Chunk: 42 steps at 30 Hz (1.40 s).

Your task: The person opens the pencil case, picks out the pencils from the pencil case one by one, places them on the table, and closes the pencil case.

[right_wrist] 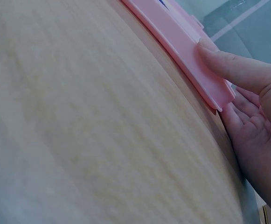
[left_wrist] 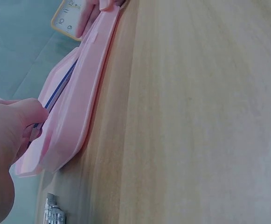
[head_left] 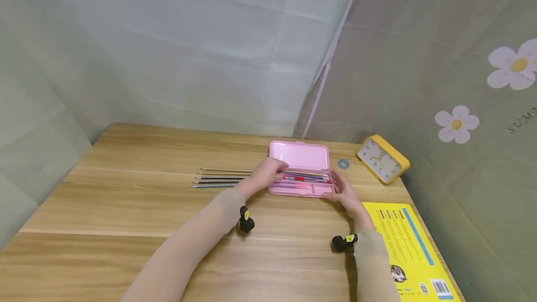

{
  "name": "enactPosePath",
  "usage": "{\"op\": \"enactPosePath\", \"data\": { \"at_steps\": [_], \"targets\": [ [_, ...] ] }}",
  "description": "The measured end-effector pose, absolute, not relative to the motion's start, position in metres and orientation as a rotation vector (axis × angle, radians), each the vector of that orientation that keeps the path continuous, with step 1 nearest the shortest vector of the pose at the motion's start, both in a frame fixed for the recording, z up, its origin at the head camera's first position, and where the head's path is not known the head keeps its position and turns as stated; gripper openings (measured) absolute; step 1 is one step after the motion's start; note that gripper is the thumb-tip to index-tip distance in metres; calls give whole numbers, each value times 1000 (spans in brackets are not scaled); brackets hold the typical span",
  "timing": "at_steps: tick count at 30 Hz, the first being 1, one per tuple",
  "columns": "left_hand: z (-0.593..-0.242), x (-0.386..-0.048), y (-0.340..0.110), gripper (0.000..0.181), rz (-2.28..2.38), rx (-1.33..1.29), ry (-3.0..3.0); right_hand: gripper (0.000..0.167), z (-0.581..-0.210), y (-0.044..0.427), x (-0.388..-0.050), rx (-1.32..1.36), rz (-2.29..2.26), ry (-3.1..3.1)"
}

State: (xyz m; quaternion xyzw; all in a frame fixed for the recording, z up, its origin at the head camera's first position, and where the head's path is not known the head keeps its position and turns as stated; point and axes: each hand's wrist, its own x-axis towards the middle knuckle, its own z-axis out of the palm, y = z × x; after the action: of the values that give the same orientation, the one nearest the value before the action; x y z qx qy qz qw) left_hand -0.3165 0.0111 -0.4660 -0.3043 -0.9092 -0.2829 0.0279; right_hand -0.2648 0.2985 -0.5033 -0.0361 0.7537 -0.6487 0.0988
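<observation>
A pink pencil case (head_left: 278, 192) lies on the table with its lid (head_left: 299, 154) folded back. Several pens and pencils, one with a red part (head_left: 299, 178), lie in its long compartment. At the case's left end, my left hand (head_left: 264, 176) pinches a slim blue-and-grey pen (left_wrist: 61, 87) between thumb and fingers; the pen slants down into the case. My right hand (head_left: 347, 195) holds the case's right end, its thumb (right_wrist: 226, 65) on the near wall and the fingers around the end. Several pencils (head_left: 222, 178) lie side by side left of the case, partly hidden by my left hand.
A blue ring (head_left: 343, 163) lies right of the lid. Beyond it a yellow alarm clock (head_left: 383, 159) stands tilted. A yellow book (head_left: 407, 246) lies along the table's right edge. Curtains (head_left: 209, 59) hang behind the wooden table (head_left: 126, 199).
</observation>
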Motion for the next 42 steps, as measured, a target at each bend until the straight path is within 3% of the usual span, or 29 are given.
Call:
{"op": "enactPosePath", "data": {
  "at_steps": [19, 42],
  "targets": [
    [-431, -295, -10, 25, -855, -1040, -2593, 98, -501, 301, -265, -103, -1912, 2237],
    [-445, -266, -125, 26, -906, -1018, -2320, 95, -504, 300, -264, -170, -1906, 2245]
  ]
}}
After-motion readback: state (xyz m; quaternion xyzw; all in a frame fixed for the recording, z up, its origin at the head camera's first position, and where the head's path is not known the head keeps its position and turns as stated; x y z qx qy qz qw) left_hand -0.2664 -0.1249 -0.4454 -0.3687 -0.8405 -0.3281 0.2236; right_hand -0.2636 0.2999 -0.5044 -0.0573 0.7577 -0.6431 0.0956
